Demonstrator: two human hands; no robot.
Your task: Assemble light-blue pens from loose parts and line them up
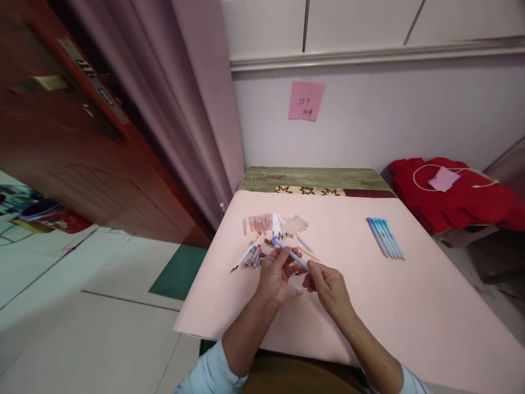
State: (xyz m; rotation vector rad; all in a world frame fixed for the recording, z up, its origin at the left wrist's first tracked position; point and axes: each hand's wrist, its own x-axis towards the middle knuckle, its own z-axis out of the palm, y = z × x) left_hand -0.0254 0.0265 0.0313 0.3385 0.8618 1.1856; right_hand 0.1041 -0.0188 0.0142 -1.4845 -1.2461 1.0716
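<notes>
Head view: pale-blue pen (pixel 295 256), one, held aslant; left hand (pixel 273 278) pinching its middle, right hand (pixel 330 288) pinching its near end. White dark-tipped sticks (pixel 276 223), beyond left hand. Blue pens (pixel 385 238), row, right of both hands. Pink surface (pixel 410 312), beneath.

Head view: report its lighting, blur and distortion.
In the head view, soft light, no strong glare on the pink table cover; at the head view's left, the door leans, likely lens stretch; at the head view's center, the held pen reads clearly, the pale pieces beyond smear together.
</notes>
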